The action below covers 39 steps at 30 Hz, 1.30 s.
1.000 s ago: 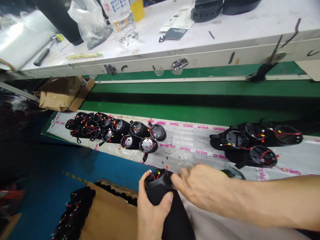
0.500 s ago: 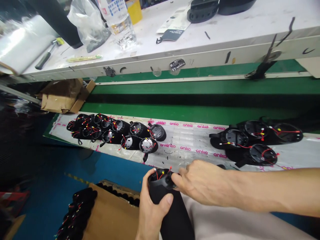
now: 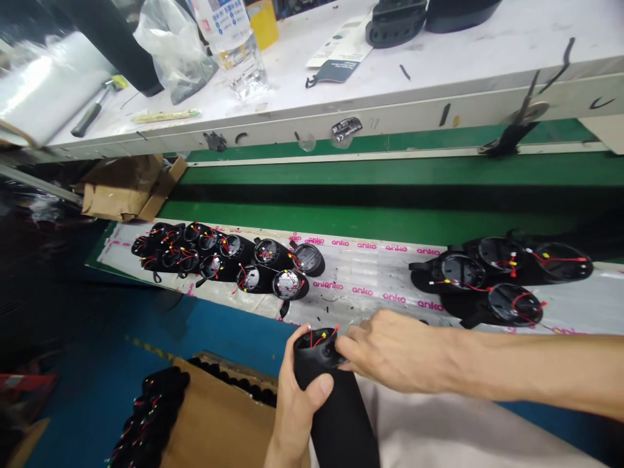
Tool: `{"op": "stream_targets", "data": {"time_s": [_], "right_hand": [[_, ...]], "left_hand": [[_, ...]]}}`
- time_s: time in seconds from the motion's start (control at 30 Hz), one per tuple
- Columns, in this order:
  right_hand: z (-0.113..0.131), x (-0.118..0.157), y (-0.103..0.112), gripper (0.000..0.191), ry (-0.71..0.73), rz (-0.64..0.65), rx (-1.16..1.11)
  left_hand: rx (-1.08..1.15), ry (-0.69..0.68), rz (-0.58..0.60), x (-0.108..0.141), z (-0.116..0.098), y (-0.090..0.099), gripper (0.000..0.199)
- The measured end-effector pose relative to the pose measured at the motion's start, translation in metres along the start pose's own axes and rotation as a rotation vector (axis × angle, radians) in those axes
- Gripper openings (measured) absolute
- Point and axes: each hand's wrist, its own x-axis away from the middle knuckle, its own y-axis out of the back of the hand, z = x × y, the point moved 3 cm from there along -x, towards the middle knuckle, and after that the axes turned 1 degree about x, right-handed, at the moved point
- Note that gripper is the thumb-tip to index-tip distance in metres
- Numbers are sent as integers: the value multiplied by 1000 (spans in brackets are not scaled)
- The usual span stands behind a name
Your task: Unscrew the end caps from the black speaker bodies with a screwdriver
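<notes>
A black fabric-covered cylinder point(image 3: 341, 416) stands tilted at the lower middle, its open top showing red wires and a yellow connector. Wrapped round its upper left side is my left hand point(image 3: 299, 403), thumb across the front. At the right edge of its rim my right hand point(image 3: 385, 351) is closed with fingers pinched; whatever lies between those fingertips is hidden. Several similar black cylinders with red wires stand in a group at the left point(image 3: 234, 246), and more at the right point(image 3: 511, 304), on a covered board point(image 3: 365, 260).
Above is a white shelf point(image 3: 292, 71) with a water bottle point(image 3: 238, 58), a hammer point(image 3: 95, 107) and a tag point(image 3: 336, 70). A cardboard box point(image 3: 219, 416) with more black cylinders beside it is at the lower left. A torn carton point(image 3: 121, 188) lies at the left.
The held cylinder and my left hand have shifted slightly to the right. My right hand stays closed at the rim, its wrist turned slightly.
</notes>
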Motion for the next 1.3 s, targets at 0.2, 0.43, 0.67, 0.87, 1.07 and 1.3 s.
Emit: {"op": "stream_targets", "data": {"time_s": [0.2, 0.43, 0.67, 0.87, 1.07, 1.3], "right_hand": [[-6, 7, 2, 20, -16, -57, 76], [-5, 2, 6, 17, -13, -29, 89], [-2, 6, 7, 18, 71, 77, 127], [-2, 7, 8, 25, 76, 167, 99], [-3, 12, -3, 23, 18, 181, 91], [-12, 10, -14, 23, -14, -14, -8]], "left_hand": [[44, 18, -17, -3, 4, 1, 90], [-54, -12, -7, -1, 0, 1, 92], [-115, -31, -16, 1, -3, 2, 90], [-157, -52, -43, 2, -7, -1, 88], [-238, -67, -66, 3, -8, -4, 85], [-136, -54, -12, -5, -6, -2, 90]]}}
